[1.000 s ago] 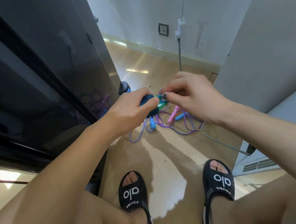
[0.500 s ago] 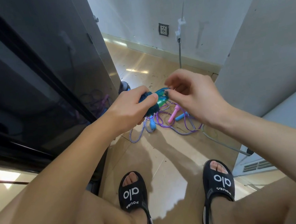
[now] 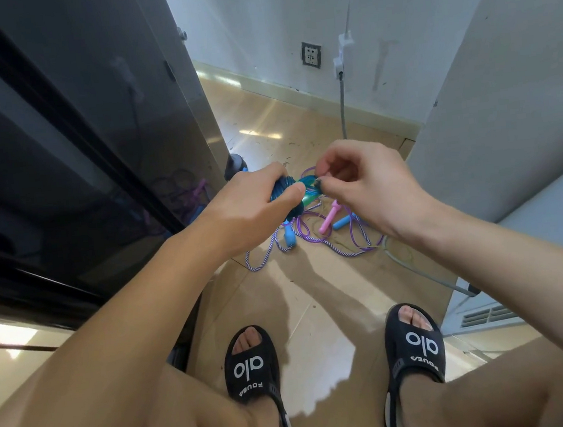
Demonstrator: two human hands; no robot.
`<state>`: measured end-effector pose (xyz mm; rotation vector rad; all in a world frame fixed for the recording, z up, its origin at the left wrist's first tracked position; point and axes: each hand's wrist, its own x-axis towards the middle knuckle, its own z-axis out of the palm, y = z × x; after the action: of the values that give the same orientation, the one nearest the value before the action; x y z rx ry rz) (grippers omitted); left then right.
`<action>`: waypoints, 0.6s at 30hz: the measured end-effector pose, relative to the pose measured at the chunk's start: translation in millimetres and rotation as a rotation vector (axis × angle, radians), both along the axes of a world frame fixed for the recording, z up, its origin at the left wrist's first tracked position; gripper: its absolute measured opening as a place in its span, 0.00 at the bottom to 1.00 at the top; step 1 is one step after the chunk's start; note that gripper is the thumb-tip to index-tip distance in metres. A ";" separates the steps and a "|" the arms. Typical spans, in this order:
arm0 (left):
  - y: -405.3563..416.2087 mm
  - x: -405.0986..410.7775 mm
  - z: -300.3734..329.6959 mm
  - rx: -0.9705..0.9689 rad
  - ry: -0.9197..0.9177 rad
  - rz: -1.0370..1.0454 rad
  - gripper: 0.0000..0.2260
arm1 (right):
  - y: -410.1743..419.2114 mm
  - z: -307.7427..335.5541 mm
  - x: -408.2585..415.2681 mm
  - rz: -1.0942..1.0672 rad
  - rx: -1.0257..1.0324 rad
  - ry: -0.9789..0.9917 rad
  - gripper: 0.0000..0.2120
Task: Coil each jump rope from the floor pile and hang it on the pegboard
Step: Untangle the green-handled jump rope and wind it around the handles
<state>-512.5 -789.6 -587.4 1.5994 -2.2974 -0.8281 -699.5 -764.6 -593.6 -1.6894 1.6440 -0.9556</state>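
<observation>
A blue coil [image 3: 283,197] is being gripped in the left hand [image 3: 248,209] above the floor pile [image 3: 323,230]. Its teal end [image 3: 308,186], pinched by the right hand [image 3: 363,184], is being lifted higher than before; wrapping seems nearly finished.

Probably a home: a narrow room with a wooden floor [image 3: 316,299], white walls, a wall socket [image 3: 311,54], and a dark glossy cabinet [image 3: 60,148].

You stand in black slides [image 3: 252,371] on a tan wooden floor [image 3: 316,299]. A dark glossy cabinet [image 3: 60,148] rises at your left. Ahead, a wall socket [image 3: 311,54] sits near a grey cable [image 3: 342,104].
</observation>
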 end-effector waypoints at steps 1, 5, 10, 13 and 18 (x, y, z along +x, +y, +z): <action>0.1 -0.6 -0.3 -0.005 -0.011 0.000 0.14 | -0.3 -1.0 1.0 -0.007 -0.012 0.000 0.07; 0.1 -2.1 -0.4 -0.024 -0.035 0.010 0.16 | 1.9 -3.9 6.2 -0.006 -0.050 0.037 0.06; 0.2 -1.2 -1.4 -0.015 0.000 0.019 0.16 | 8.0 -6.0 9.2 0.101 -0.089 0.158 0.08; -1.7 1.7 -3.1 -0.008 0.020 0.030 0.16 | 10.3 -7.6 9.4 0.181 -0.186 0.291 0.08; -3.3 3.2 -4.4 -0.004 0.016 0.022 0.17 | 1.9 -9.2 4.4 0.190 -0.243 0.340 0.06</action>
<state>-509.3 -792.9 -591.8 1.6071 -2.2649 -0.8286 -695.1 -762.8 -602.8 -2.2312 1.5837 -0.8361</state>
